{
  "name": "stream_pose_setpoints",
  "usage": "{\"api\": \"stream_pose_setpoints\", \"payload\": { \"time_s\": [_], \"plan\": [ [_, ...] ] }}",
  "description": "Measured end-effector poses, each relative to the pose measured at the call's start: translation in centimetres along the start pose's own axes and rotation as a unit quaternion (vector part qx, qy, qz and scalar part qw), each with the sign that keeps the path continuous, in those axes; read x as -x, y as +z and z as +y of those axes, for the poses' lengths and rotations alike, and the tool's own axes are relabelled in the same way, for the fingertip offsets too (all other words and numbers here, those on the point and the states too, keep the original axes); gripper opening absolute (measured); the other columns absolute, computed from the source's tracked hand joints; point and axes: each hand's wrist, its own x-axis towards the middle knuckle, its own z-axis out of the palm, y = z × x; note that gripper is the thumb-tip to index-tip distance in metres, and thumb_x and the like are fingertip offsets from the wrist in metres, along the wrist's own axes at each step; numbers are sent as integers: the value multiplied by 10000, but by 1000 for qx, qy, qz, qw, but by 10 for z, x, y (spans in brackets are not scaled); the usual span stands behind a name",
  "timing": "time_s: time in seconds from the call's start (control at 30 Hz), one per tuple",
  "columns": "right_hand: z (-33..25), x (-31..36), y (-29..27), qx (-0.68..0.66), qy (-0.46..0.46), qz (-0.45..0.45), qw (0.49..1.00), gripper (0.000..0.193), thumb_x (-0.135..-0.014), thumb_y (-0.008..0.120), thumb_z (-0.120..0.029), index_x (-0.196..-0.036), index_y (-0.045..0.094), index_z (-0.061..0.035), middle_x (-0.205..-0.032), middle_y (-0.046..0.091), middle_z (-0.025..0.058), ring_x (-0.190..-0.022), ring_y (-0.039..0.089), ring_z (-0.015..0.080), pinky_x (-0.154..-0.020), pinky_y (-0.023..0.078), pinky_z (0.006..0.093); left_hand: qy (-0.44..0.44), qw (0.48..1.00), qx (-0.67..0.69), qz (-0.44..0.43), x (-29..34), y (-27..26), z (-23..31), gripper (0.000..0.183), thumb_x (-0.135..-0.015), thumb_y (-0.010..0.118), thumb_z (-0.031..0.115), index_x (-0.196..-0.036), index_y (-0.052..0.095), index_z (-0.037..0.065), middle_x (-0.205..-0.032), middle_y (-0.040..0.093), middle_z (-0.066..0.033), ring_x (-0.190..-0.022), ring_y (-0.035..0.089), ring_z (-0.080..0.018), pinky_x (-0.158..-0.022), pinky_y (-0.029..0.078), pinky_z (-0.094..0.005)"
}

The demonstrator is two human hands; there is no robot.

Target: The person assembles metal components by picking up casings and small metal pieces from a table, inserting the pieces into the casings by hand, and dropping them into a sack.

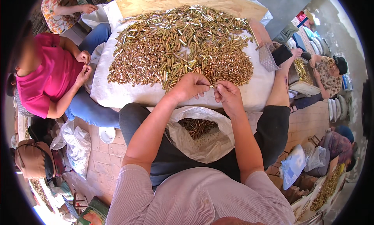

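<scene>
Both hands meet at the near edge of the heap; the left hand (189, 87) curls its fingers down, pinching 1 small brass piece (212, 86) together with the right hand (228, 95), whose fingertips press on its other end; the piece sits between the 2 hands, just above the white cloth (124, 94). Beyond them spreads a big pile of brass and silver pieces (183, 42) on a wooden board (156, 1). A white sack (206, 143) lies open in the lap, holding more pieces; a person in a pink shirt (43, 77) sits to the left.
</scene>
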Motion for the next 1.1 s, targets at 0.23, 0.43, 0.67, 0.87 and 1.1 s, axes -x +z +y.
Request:
{"api": "stream_pose_setpoints", "payload": {
  "time_s": [0.23, 0.43, 0.67, 0.87, 1.1],
  "plan": [
    [-3, 1, 1, -15, 5, -14, 1000, 124, -943, 642, -125, -1032, 654, -40, -810, 617, 27, -656, 554, 101, -548, 446, 236, 0, 1000, 20, -10, -2, 3, 1, 129, -897, 668, 74, -1000, 670, -5, -817, 661, -39, -676, 615, -105, -565, 513, -256],
    [-6, 2, -2, 29, -15, -28, 999, 128, -937, 645, -103, -1035, 664, -24, -818, 636, 34, -656, 559, 109, -547, 447, 242, 2, 999, 39, -10, -4, 4, -2, 125, -902, 664, 66, -1003, 673, -6, -804, 657, -36, -665, 611, -103, -563, 511, -251],
    [-9, 5, 0, 13, 9, -17, 1000, 156, -926, 670, -142, -1031, 663, -27, -803, 640, 37, -646, 564, 117, -543, 446, 250, 27, 998, 56, 3, -1, 8, -4, 124, -901, 660, 51, -987, 675, -37, -810, 672, -66, -644, 614, -117, -534, 519, -262],
    [-6, 6, -6, -125, 77, -28, 989, 178, -901, 705, -204, -979, 654, -53, -770, 632, 28, -629, 568, 117, -521, 433, 242, 39, 993, 112, -13, -4, 19, -10, 113, -896, 671, 53, -980, 703, -16, -828, 687, -44, -664, 612, -92, -606, 516, -248],
    [-6, 7, -5, -133, 59, -32, 989, 176, -894, 712, -206, -966, 652, -57, -761, 630, 30, -625, 568, 114, -518, 434, 233, 36, 989, 142, -4, -5, 27, -16, 94, -894, 673, 54, -963, 709, 0, -822, 693, -32, -673, 617, -84, -617, 512, -244]
  ]
}}
